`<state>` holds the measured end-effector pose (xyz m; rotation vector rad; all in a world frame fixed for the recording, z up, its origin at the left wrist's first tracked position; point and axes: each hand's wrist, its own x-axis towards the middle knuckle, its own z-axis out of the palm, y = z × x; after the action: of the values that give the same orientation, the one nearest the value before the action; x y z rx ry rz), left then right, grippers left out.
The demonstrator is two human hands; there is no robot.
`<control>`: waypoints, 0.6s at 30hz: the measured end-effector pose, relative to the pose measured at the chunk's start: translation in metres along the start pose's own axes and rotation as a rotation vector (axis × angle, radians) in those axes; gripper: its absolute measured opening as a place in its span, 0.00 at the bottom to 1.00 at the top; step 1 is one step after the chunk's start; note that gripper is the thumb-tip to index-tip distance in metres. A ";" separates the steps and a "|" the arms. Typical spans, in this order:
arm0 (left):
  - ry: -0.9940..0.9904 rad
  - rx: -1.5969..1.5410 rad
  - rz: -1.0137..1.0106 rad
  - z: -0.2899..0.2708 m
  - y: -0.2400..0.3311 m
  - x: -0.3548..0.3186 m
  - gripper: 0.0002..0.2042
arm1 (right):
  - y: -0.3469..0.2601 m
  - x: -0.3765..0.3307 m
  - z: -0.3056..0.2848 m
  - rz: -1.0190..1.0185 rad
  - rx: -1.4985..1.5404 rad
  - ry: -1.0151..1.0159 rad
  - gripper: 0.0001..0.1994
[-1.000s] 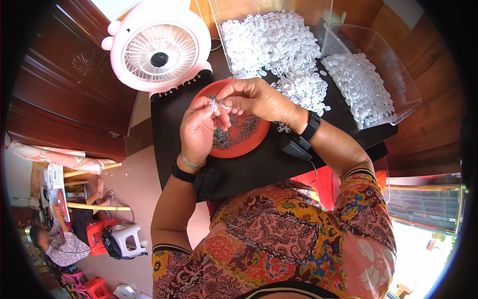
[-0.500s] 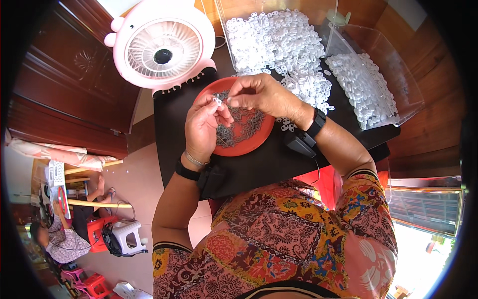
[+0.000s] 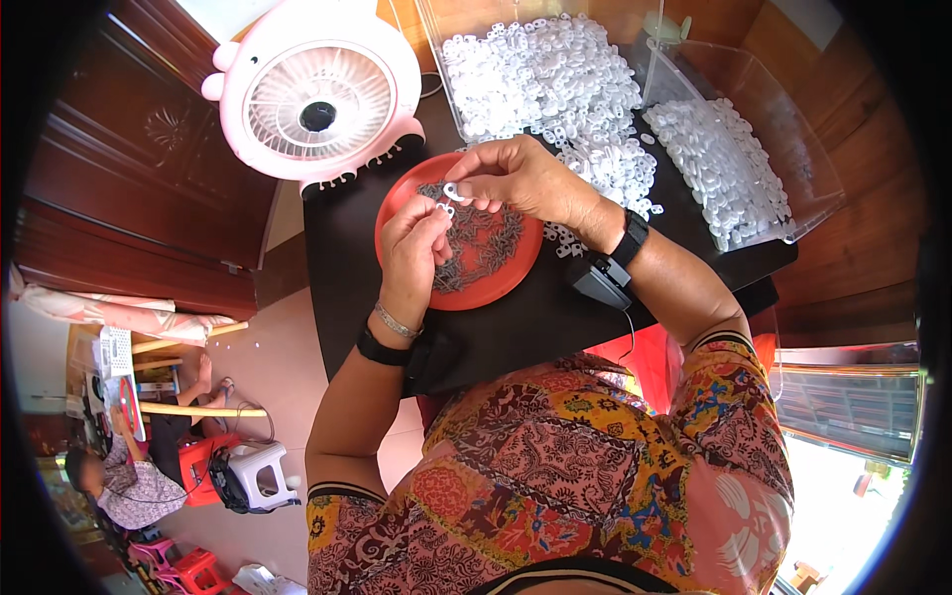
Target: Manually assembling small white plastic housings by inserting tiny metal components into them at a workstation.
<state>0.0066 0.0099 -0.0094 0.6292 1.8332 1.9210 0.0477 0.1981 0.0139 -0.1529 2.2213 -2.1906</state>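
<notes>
My left hand [image 3: 415, 243] pinches a small white plastic piece with holes [image 3: 447, 210] between thumb and fingertips. Close beside it, my right hand [image 3: 526, 183] grips a second white plastic piece [image 3: 451, 190]. The two pieces are almost touching; whether they join I cannot tell. Both hands are over a round orange-red plate [image 3: 458, 301], which carries many thin grey metal pins or screws [image 3: 501, 238], too small to tell apart. A loose heap of white pieces [image 3: 610, 174] lies on the dark table just past my right hand.
A clear bin [image 3: 458, 99] at the back spills white pieces [image 3: 545, 74] onto the table [image 3: 347, 327]. Another clear bin [image 3: 783, 238] with white pieces [image 3: 719, 169] stands right. A pink fan [image 3: 332, 104] is back left. Across the floor, a person [image 3: 139, 486] sits near stools [image 3: 263, 476].
My right fingertips now show a white piece where none was visible before. The left hand has turned, its fingers more curled, with its white piece slightly lower and to the right.
</notes>
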 end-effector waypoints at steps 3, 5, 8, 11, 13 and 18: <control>0.014 -0.075 0.006 0.000 -0.002 0.001 0.07 | 0.000 0.000 0.000 -0.013 -0.004 -0.011 0.08; 0.013 -0.071 0.005 0.000 -0.001 0.000 0.07 | 0.001 0.000 0.000 -0.017 -0.022 -0.011 0.08; 0.014 -0.049 -0.007 -0.001 -0.002 0.000 0.07 | 0.000 -0.001 0.002 -0.033 -0.061 -0.008 0.08; -0.003 -0.062 0.000 -0.001 -0.004 0.001 0.07 | -0.002 -0.004 0.007 -0.071 -0.132 0.001 0.08; -0.012 -0.031 -0.006 0.000 -0.002 0.000 0.08 | -0.002 -0.005 0.009 -0.098 -0.181 0.003 0.08; -0.018 -0.014 0.003 0.002 0.000 -0.002 0.09 | 0.007 -0.003 0.010 -0.226 -0.252 0.027 0.09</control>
<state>0.0092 0.0101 -0.0099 0.6423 1.8072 1.9226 0.0512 0.1881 0.0065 -0.3986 2.6057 -2.0079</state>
